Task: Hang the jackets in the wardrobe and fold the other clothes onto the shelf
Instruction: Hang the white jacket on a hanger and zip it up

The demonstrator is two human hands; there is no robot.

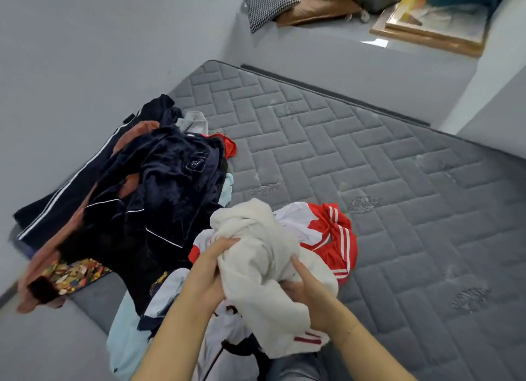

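Cream fleece garment (264,255), bunched at six o'clock over the mattress (370,158), is gripped by the left hand (212,269) and right hand (310,286). Sorting step, probably; next, shake it open to judge jacket or foldable. Dark pile (148,187) lies at nine o'clock.

Both hands grip a bunched cream fleece garment (264,255) above the grey quilted mattress (370,158): the left hand (212,269) pinches its left fold, the right hand (308,284) curls under its right side. Just behind the fleece lies a red-and-white jacket (327,229); left of it, a heap of dark navy clothes (159,192).
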